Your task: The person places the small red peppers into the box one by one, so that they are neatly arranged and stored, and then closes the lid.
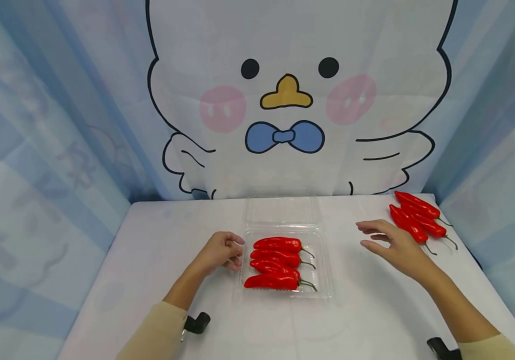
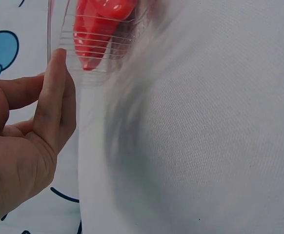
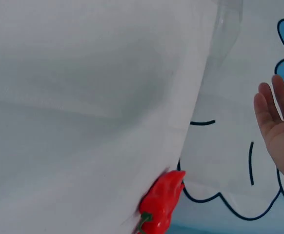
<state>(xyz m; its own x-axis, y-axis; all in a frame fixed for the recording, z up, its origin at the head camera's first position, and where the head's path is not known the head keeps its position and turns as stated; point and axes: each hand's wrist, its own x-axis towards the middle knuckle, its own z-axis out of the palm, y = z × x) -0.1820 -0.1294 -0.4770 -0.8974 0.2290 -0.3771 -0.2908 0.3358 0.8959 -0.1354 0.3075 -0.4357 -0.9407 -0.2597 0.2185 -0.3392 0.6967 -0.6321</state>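
A clear plastic clamshell box (image 1: pixel 325 270) lies with its lid (image 1: pixel 281 211) folded back. Several red chili peppers (image 1: pixel 272 283) with green stems rest in its tray, side by side, tips to the left. My left hand (image 1: pixel 222 251) is at the box's left side, fingers bent a little. In the left wrist view, the fingertips (image 2: pixel 59 56) of that hand come right at the ribbed wall. Over the table to the right, my right hand (image 1: pixel 390 245) hovers with relaxed fingers and holds nothing. It is nearest to three more red chili peppers (image 1: pixel 408 225).
The loose peppers lie near the right back corner of the white table (image 1: pixel 149 250). A curtain with a cartoon bird (image 1: pixel 284 175) hangs right behind the table's back edge. Blue side curtains (image 1: pixel 500 200) close in on both sides.
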